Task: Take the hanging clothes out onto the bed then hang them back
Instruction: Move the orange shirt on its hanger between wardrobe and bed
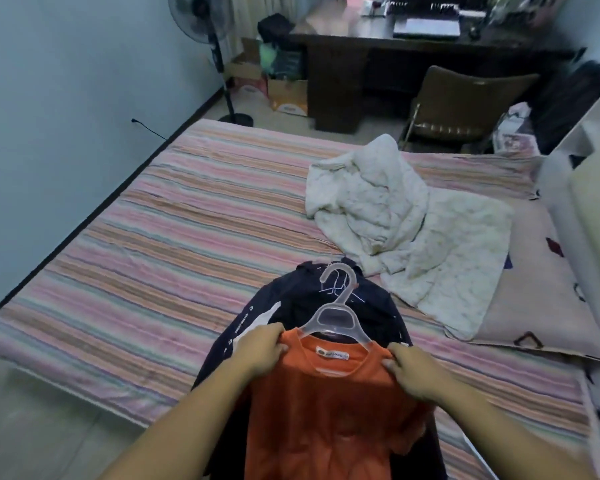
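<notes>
Now orange shirt [329, 410], shoulders pinched between hands [260, 351]

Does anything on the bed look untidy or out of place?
Yes. A white quilt lies crumpled in a heap on the striped bed, not spread flat. Both hands, left and right, grip the orange shirt on its clear hanger.

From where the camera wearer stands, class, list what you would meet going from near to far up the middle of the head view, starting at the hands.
Hands (left, right) gripping the orange shirt → clear hanger → dark jacket → white blanket → striped bed → brown chair → dark desk.
</notes>
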The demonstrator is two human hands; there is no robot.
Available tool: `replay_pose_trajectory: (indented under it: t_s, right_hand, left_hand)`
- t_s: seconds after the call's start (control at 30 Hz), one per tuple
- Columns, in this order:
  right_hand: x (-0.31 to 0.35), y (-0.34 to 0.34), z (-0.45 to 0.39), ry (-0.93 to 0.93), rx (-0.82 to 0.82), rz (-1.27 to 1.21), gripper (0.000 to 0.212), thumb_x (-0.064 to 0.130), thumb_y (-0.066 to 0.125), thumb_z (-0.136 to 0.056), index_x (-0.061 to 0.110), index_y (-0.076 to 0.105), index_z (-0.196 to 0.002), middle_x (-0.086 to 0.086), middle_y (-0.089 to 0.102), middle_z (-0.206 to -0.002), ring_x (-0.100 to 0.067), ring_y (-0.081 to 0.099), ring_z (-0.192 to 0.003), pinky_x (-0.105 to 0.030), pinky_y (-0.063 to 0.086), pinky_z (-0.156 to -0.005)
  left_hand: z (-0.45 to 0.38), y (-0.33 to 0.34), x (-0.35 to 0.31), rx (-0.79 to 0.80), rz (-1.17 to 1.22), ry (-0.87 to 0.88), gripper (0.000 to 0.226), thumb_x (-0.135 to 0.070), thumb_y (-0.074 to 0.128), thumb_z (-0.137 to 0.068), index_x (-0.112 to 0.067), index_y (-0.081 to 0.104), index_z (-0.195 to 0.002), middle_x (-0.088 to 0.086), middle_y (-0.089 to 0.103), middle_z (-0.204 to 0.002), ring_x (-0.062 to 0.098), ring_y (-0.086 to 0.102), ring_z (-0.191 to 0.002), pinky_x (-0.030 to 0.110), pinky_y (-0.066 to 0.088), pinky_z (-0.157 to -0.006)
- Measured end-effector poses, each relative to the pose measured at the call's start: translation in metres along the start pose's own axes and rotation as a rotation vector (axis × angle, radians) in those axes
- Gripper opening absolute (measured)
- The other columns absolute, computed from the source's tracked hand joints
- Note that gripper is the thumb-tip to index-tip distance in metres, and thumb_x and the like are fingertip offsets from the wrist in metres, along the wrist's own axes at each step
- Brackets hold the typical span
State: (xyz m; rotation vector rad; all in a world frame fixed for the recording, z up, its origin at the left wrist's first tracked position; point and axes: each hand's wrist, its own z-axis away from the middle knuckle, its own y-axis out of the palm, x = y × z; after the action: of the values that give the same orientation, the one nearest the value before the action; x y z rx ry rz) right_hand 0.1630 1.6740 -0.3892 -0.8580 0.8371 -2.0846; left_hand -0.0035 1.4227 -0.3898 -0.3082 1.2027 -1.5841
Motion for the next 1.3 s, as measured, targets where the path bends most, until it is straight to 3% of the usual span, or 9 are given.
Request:
replay_pose_trajectory:
  t_s: [0.13, 0.3, 0.57, 0.67, 0.77, 0.87, 0.97, 1.13, 1.3]
  right_hand:
    - [-0.006, 0.015, -0.044, 0.088, -0.044, -0.014, 0.015, 0.035, 0.048, -0.098, 0.024, 0.047, -0.088, -0.009, 0.068, -0.109, -0.031, 0.061, -0.107, -0.035, 0.038, -0.072]
    - [-0.033, 0.046, -0.149, 0.149, -0.033, 0.078, 0.017, 0.034, 0.04, -0.103, 0.018, 0.046, -0.099, -0.012, 0.064, -0.118, -0.033, 0.061, -0.109, -0.039, 0.047, -0.082]
    - [-0.074, 0.107, -0.272, 0.226, -0.054, 0.118, 0.022, 0.036, 0.038, -0.104, 0.016, 0.048, -0.104, -0.01, 0.064, -0.12, -0.032, 0.06, -0.111, -0.04, 0.045, -0.08]
    - [-0.082, 0.126, -0.295, 0.269, -0.028, 0.114, 0.032, 0.044, 0.044, -0.101, 0.015, 0.049, -0.114, -0.009, 0.062, -0.123, -0.031, 0.059, -0.114, -0.04, 0.045, -0.083]
    - [-0.079, 0.142, -0.304, 0.295, 0.004, 0.183, 0.042, 0.047, 0.047, -0.099, 0.015, 0.044, -0.126, -0.008, 0.055, -0.132, -0.029, 0.052, -0.122, -0.042, 0.044, -0.093]
    - [-0.068, 0.143, -0.297, 0.262, -0.038, 0.234, 0.049, 0.047, 0.048, -0.098, 0.016, 0.037, -0.135, -0.006, 0.051, -0.136, -0.027, 0.049, -0.124, -0.04, 0.041, -0.098]
    - [-0.051, 0.125, -0.279, 0.179, -0.042, 0.252, 0.05, 0.044, 0.046, -0.1, 0.015, 0.035, -0.139, -0.005, 0.049, -0.139, -0.027, 0.047, -0.126, -0.039, 0.039, -0.1]
    - [-0.011, 0.074, -0.226, 0.069, 0.062, 0.131, 0.042, 0.036, 0.053, -0.098, 0.014, 0.046, -0.133, -0.007, 0.052, -0.14, -0.03, 0.05, -0.126, -0.039, 0.042, -0.098]
    - [0.042, 0.018, -0.15, -0.033, 0.069, 0.147, 0.035, 0.04, 0.054, -0.096, 0.016, 0.056, -0.122, -0.007, 0.059, -0.132, -0.03, 0.056, -0.12, -0.036, 0.045, -0.093]
  left_hand:
    - [-0.054, 0.021, 0.005, -0.038, -0.009, -0.024, 0.016, -0.034, 0.06, -0.088, -0.022, 0.059, -0.099, 0.003, 0.066, -0.105, 0.028, 0.06, -0.105, 0.036, 0.046, -0.078]
    - [-0.157, 0.07, 0.012, -0.103, -0.345, 0.031, 0.023, -0.037, 0.051, -0.097, -0.02, 0.058, -0.11, 0.005, 0.066, -0.112, 0.027, 0.051, -0.113, 0.037, 0.037, -0.089]
    - [-0.271, 0.165, 0.04, -0.006, -0.186, -0.125, 0.018, -0.014, 0.046, -0.096, -0.014, 0.05, -0.114, 0.01, 0.06, -0.117, 0.032, 0.059, -0.105, 0.039, 0.043, -0.078]
    - [-0.288, 0.2, 0.045, 0.152, -0.235, -0.091, 0.064, 0.003, 0.039, -0.094, -0.015, 0.02, -0.152, 0.016, 0.033, -0.15, 0.034, 0.039, -0.133, 0.04, 0.041, -0.101]
    - [-0.289, 0.213, 0.045, 0.23, -0.252, -0.089, 0.084, 0.001, 0.045, -0.091, -0.018, -0.005, -0.156, 0.018, 0.001, -0.162, 0.037, 0.018, -0.145, 0.042, 0.031, -0.112]
    - [-0.283, 0.207, 0.044, 0.221, -0.253, -0.094, 0.082, -0.012, 0.047, -0.095, -0.017, -0.007, -0.156, 0.021, -0.004, -0.161, 0.036, 0.019, -0.145, 0.04, 0.029, -0.113]
    - [-0.267, 0.184, 0.035, 0.236, -0.259, -0.091, 0.075, -0.016, 0.049, -0.095, -0.014, 0.004, -0.155, 0.021, 0.003, -0.161, 0.035, 0.023, -0.144, 0.04, 0.028, -0.114]
    - [-0.22, 0.122, 0.007, 0.278, -0.192, 0.074, 0.04, -0.024, 0.048, -0.093, -0.015, 0.049, -0.132, 0.011, 0.053, -0.138, 0.03, 0.051, -0.125, 0.038, 0.041, -0.103]
    - [-0.15, 0.045, -0.024, 0.2, -0.239, 0.081, 0.035, -0.023, 0.048, -0.091, -0.022, 0.055, -0.125, 0.006, 0.06, -0.131, 0.03, 0.057, -0.119, 0.039, 0.046, -0.093]
